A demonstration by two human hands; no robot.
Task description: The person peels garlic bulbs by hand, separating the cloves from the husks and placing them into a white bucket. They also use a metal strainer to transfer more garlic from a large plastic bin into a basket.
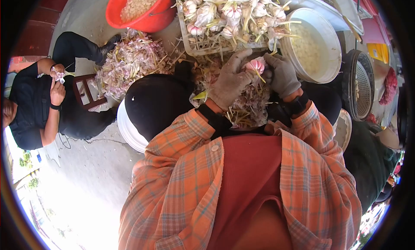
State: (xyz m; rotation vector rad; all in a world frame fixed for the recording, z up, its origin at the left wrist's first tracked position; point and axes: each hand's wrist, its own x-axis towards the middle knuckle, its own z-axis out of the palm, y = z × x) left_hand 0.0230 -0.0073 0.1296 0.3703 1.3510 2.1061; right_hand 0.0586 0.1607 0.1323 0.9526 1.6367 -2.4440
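Note:
A pink-striped garlic bulb (255, 66) is held in front of me between my two gloved hands. My left hand (230, 81), in a grey work glove, closes on its left side with thumb and fingers. At the bulb's right edge, my right hand (283, 75) has its gloved fingers curled; whether they grip the bulb or something small is hidden. Garlic skins and stalks (248, 103) are heaped below both hands. Just beyond them stands a white plastic crate (203, 47) piled with whole garlic bulbs (233, 12).
A white bucket (333, 55) of peeled cloves is at the right, beside a black-rimmed basket (362, 83). At the upper left stands a red tub (114, 12) of cloves, near a skin pile (129, 64). A co-worker (34, 99) sits at the left, holding garlic.

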